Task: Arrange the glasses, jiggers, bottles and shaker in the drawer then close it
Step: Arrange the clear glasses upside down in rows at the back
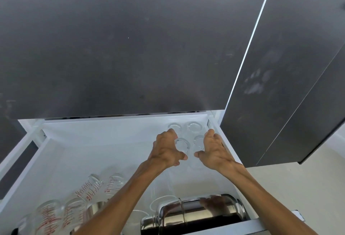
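The white drawer (104,141) is pulled open below a dark cabinet front. Several clear glasses stand in its back right corner. My left hand (166,150) curls around the front left glass (182,145), thumb on its near side. My right hand (212,150) curls around the front right glass (198,142) in the same way. Two more glasses (194,126) stand behind them against the back wall. Glass jiggers with red markings (93,188) lie at the front left. A steel shaker (197,214) lies on its side at the front right.
A steel cup (97,209) sits among the jiggers, partly hidden by my left forearm. Another clear glass (160,202) lies just left of the shaker. A dark tall cabinet door (280,85) stands to the right of the drawer. The drawer's middle and back left show bare floor.
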